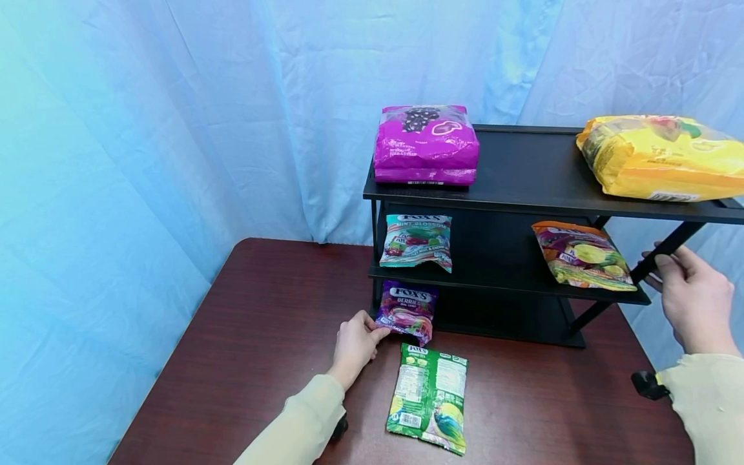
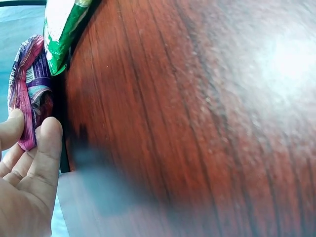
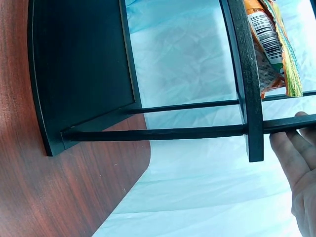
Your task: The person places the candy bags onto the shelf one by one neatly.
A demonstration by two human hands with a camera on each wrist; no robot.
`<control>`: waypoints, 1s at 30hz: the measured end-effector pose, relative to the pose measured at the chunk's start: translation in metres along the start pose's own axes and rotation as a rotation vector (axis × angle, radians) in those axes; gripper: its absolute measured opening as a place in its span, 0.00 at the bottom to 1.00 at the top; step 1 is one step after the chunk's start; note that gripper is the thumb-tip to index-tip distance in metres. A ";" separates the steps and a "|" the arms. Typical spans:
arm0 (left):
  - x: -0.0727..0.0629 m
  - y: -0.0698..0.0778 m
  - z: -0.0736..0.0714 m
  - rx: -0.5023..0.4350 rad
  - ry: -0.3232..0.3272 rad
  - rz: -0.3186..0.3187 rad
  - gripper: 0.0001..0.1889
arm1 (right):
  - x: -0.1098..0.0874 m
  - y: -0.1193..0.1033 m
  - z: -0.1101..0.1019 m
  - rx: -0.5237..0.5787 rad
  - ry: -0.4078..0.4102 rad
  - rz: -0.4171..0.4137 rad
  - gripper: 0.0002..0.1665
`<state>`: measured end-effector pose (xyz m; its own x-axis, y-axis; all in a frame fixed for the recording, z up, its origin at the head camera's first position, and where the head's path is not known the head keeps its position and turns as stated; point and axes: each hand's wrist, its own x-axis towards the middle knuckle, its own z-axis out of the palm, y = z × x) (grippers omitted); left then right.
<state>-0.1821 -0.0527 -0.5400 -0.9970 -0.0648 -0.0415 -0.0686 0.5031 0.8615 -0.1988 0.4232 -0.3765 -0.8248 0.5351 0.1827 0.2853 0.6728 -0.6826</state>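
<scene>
My left hand (image 1: 356, 345) pinches the lower left corner of a purple Fox's Berries candy bag (image 1: 408, 310) between thumb and fingers. That bag leans at the left end of the bottom tier of a black three-tier shelf (image 1: 500, 323). In the left wrist view the thumb and fingertips close on the purple bag's (image 2: 30, 89) edge. On the right, my right hand (image 1: 694, 290) holds a slanted black post (image 1: 668, 248) of the shelf, below the top tier. A green candy bag (image 1: 429, 397) lies back side up on the table, just in front of the shelf.
A magenta bag (image 1: 427, 145) and a yellow bag (image 1: 668, 158) rest on the top tier. The middle tier carries a teal Mint Blossom bag (image 1: 417, 241) and an orange-purple bag (image 1: 584, 255). The brown table (image 1: 261, 336) ends at a light blue curtain (image 1: 174, 129).
</scene>
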 end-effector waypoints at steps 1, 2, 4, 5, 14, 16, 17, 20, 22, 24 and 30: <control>0.001 0.000 0.001 -0.003 0.004 -0.002 0.14 | 0.000 0.000 0.000 0.000 0.000 -0.001 0.30; 0.001 0.000 0.002 -0.002 0.009 -0.003 0.14 | 0.000 0.000 0.000 0.000 0.001 -0.002 0.30; 0.002 0.000 0.004 0.004 0.021 -0.004 0.14 | 0.001 0.000 0.000 0.002 0.001 -0.004 0.30; 0.003 0.000 0.005 0.008 0.027 -0.006 0.14 | 0.001 0.000 0.000 0.003 0.001 -0.002 0.30; 0.010 0.002 0.012 -0.017 0.057 -0.054 0.16 | 0.000 0.001 -0.001 0.008 -0.004 0.006 0.30; 0.011 0.003 0.013 -0.047 0.053 -0.072 0.16 | 0.000 0.001 -0.001 0.010 -0.002 0.006 0.30; 0.012 0.003 0.014 -0.064 0.050 -0.083 0.16 | 0.000 0.000 -0.001 0.010 -0.001 0.006 0.30; 0.015 0.003 0.016 -0.121 0.041 -0.119 0.17 | -0.001 -0.001 -0.001 0.004 -0.004 0.003 0.30; 0.017 0.003 0.017 -0.175 0.035 -0.142 0.17 | -0.002 -0.001 -0.001 0.000 -0.006 -0.002 0.30; 0.019 0.003 0.018 -0.247 0.026 -0.161 0.17 | -0.002 -0.001 -0.002 -0.004 -0.007 -0.006 0.30; 0.020 0.002 0.018 -0.537 -0.004 -0.250 0.12 | -0.001 -0.001 -0.002 -0.008 -0.007 -0.015 0.30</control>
<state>-0.2032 -0.0373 -0.5478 -0.9531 -0.1210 -0.2773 -0.2753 -0.0336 0.9608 -0.1971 0.4230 -0.3751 -0.8327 0.5209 0.1881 0.2762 0.6850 -0.6742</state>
